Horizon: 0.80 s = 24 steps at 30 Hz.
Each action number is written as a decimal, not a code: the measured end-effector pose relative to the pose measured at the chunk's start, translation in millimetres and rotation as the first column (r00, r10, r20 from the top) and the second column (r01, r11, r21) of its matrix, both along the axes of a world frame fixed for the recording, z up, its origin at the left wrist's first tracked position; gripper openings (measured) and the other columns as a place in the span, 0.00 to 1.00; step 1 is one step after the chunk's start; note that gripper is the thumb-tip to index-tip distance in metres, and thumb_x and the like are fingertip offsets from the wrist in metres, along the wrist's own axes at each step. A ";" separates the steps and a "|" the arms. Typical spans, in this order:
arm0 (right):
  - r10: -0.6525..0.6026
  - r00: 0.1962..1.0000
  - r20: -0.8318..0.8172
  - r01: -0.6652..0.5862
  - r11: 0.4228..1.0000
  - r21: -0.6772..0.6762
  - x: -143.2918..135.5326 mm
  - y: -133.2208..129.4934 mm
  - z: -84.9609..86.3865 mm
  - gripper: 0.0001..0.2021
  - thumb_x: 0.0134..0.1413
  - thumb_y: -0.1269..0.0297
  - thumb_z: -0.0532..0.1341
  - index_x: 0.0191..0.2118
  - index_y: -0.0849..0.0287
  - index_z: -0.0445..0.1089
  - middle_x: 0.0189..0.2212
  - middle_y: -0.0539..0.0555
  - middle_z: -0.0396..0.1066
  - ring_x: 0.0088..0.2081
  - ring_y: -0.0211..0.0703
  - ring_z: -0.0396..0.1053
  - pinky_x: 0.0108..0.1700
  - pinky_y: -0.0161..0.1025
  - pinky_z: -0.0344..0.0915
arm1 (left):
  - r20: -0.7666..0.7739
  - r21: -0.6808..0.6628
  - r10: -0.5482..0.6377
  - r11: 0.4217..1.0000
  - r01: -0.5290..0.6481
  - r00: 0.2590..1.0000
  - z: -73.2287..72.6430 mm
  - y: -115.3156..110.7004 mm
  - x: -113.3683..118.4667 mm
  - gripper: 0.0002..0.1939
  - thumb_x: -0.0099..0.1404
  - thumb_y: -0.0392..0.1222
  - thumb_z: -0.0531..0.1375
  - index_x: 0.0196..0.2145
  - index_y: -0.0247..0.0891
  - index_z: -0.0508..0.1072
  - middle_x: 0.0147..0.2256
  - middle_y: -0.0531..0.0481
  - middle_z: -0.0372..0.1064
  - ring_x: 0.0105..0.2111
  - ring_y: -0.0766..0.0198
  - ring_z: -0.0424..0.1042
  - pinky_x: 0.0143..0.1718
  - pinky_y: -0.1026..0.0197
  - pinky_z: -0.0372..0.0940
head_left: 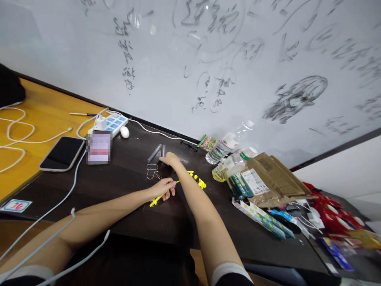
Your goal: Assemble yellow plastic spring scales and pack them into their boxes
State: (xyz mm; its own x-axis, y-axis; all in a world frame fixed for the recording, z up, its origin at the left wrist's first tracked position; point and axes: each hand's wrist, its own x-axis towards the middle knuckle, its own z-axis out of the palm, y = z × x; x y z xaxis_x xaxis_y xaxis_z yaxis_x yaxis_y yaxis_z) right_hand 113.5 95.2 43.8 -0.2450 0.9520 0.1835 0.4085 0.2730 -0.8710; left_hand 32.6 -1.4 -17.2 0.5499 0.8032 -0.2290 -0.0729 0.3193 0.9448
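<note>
My left hand is closed around a thin yellow plastic piece, whose wider end points toward the lower left. Farther forward, my right hand reaches over the dark table with its fingers pinched at a short grey piece. A second grey piece lies just left of it. Bent metal wires rest between the two hands. Several small yellow parts lie to the right of my right forearm.
On the left are a black phone, a blurred-out device, a power strip and loose cables. Bottles, a cardboard packet and a long box stand or lie at right. A whiteboard rises behind.
</note>
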 end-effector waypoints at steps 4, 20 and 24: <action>-0.028 1.000 -0.002 0.028 0.999 -0.044 33.3 -0.2 2.9 0.17 0.59 0.58 0.58 0.49 0.63 0.66 0.46 0.55 0.67 0.44 0.48 0.69 0.44 0.46 0.69 | 0.024 0.017 0.019 1.000 -0.019 1.000 -2.5 0.1 0.3 0.14 0.63 0.52 0.53 0.30 0.39 0.57 0.18 0.58 0.65 0.08 0.74 0.57 0.08 0.72 0.52; -0.187 0.789 -0.585 0.099 0.979 -0.180 79.6 -77.5 -59.1 0.19 0.51 0.46 0.58 0.34 0.60 0.66 0.20 0.46 0.64 0.17 0.31 0.60 0.18 0.28 0.59 | 0.056 0.134 -0.027 0.991 0.019 0.998 -9.5 1.1 -2.2 0.18 0.62 0.58 0.53 0.34 0.40 0.58 0.16 0.61 0.61 0.07 0.75 0.52 0.08 0.74 0.43; -0.182 0.788 -0.588 0.097 0.980 -0.172 81.0 -78.1 -55.9 0.19 0.50 0.46 0.59 0.33 0.59 0.66 0.19 0.46 0.64 0.17 0.31 0.59 0.17 0.28 0.58 | 0.040 0.136 -0.053 0.990 0.048 0.998 -10.1 1.2 -2.9 0.17 0.62 0.58 0.53 0.33 0.40 0.57 0.15 0.62 0.61 0.07 0.75 0.51 0.07 0.74 0.43</action>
